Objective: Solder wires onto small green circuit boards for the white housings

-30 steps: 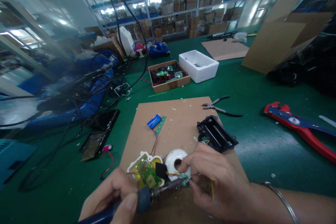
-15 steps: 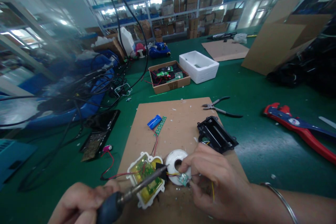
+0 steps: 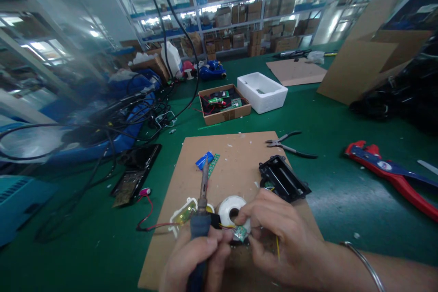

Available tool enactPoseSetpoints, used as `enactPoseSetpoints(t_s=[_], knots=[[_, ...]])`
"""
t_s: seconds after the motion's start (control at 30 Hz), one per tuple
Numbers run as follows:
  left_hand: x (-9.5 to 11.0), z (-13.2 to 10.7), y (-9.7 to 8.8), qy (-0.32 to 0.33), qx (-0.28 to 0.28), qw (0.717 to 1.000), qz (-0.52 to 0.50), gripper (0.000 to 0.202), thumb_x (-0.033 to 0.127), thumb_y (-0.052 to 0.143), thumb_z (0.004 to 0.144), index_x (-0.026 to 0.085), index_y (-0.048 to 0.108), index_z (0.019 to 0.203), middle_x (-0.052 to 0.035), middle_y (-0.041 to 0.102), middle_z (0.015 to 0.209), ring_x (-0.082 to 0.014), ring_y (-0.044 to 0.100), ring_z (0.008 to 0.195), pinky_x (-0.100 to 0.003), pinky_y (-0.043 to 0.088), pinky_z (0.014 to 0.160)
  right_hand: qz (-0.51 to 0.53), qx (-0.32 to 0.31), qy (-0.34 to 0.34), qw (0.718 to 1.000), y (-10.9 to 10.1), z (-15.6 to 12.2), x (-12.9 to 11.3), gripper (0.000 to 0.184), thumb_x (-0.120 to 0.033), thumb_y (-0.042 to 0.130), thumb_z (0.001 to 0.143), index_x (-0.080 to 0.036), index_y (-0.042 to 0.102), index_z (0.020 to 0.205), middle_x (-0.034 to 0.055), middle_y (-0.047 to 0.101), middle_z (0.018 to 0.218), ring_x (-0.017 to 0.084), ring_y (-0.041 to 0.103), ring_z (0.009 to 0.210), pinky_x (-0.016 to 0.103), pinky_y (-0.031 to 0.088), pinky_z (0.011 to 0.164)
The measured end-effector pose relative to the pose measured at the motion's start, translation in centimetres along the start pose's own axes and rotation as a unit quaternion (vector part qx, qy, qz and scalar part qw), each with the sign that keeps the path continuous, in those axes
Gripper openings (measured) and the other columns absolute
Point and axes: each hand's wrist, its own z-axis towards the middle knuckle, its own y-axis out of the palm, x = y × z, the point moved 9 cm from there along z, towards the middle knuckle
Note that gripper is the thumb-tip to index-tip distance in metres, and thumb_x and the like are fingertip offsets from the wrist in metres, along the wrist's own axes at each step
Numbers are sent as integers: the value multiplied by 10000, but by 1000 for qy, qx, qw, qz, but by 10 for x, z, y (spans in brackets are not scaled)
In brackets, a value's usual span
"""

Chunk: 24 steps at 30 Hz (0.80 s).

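The left hand [image 3: 195, 261] is clenched around a soldering iron [image 3: 204, 191], its tip pointing up. The right hand [image 3: 284, 244] pinches a small green circuit board [image 3: 241, 233] between the fingers, just beside a white spool [image 3: 227, 205].

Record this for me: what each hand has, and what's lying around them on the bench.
Left hand: grips a blue-handled soldering iron, tip pointing up
Right hand: pinches a small green circuit board with thin wires attached
Nearest thing: white round spool, beside the right hand
Work surface: brown cardboard mat on a green bench
Also on mat: black plastic battery housing
At mat's edge: black-handled steel pliers
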Motion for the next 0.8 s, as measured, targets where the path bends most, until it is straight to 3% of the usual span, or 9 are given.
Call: enactPoseSetpoints(t_s=[0.1, 0.23, 0.33, 0.47, 0.6, 0.8], knots=[[5, -1, 12, 20, 7, 1000, 13, 394, -61, 688, 643, 169, 565, 939, 19, 668, 879, -102, 692, 715, -178, 574, 667, 2, -1, -4, 1000, 0, -1, -1, 167, -20, 490, 642, -183, 468, 672, 20, 656, 758, 136, 544, 678, 268, 428, 606], [7, -4, 25, 39, -57, 997, 17, 422, -78, 666, 661, 163, 535, 983, 7, 658, 893, -96, 686, 769, -198, 551, 743, 8, -8, -3, 1000, 2, -1, 1, 169, -19, 486, 650, -184, 464, 679, 17, 652, 762, 139, 542, 685, 283, 423, 629], [9, -7, 28, 69, -88, 993, 25, 455, -78, 665, 660, 166, 521, 1016, -9, 658, 903, -119, 685, 789, -243, 556, 754, 22, -12, -6, 1000, 3, -4, 2, 170, -27, 488, 656, -185, 484, 716, 18, 644, 765, 146, 540, 697, 295, 426, 647], [8, -9, 26, 69, -76, 994, 26, 437, -63, 655, 682, 175, 514, 1020, -16, 662, 891, -128, 691, 747, -258, 575, 714, 82, -23, 4, 996, 0, -8, 5, 210, -74, 528, 656, -183, 521, 835, 38, 639, 848, 171, 563, 792, 313, 459, 702], [11, -7, 29, 86, -79, 991, 59, 424, -29, 686, 673, 179, 517, 1001, -15, 689, 845, -137, 696, 751, -247, 572, 737, 152, -28, 64, 986, -5, -10, 14, 225, -179, 483, 803, -180, 527, 1024, 69, 627, 950, 173, 591, 850, 315, 489, 718], [14, -4, 28, 85, -62, 991, 76, 389, -12, 679, 683, 177, 523, 986, -8, 695, 825, -132, 694, 763, -229, 559, 762, 212, -17, 115, 970, -5, -17, 25, 154, -217, 338, 950, -215, 491, 967, 52, 645, 953, 146, 603, 806, 297, 488, 703]])
